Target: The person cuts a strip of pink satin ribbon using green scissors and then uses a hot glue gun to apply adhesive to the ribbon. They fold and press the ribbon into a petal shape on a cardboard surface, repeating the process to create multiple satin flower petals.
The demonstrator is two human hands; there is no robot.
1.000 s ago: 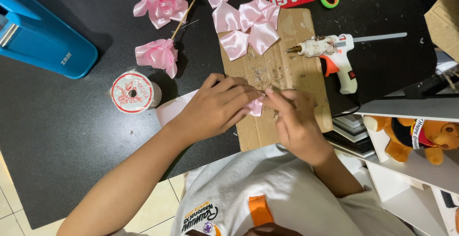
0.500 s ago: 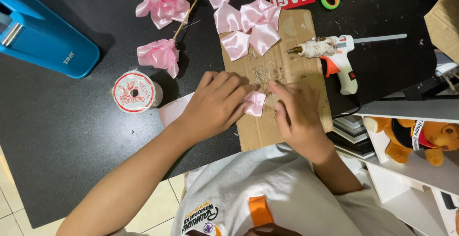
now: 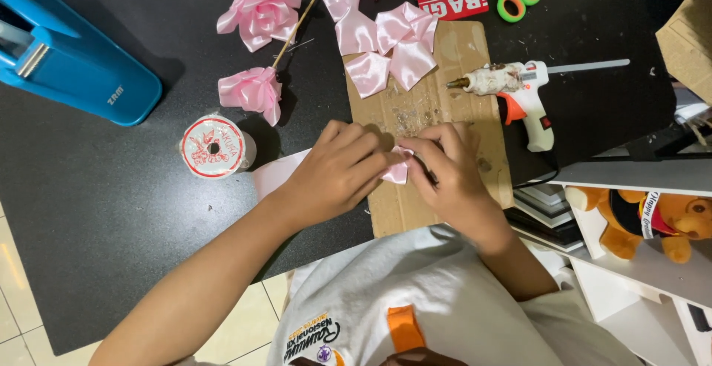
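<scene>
Head view: the left hand (image 3: pixel 337 169) and right hand (image 3: pixel 449 173) meet over a brown cardboard sheet (image 3: pixel 437 106) on the black table (image 3: pixel 96 210), fingers curled, together pinching a small folded piece of pink satin ribbon (image 3: pixel 397 172). A white glue gun (image 3: pixel 519 91) lies just beyond.
</scene>
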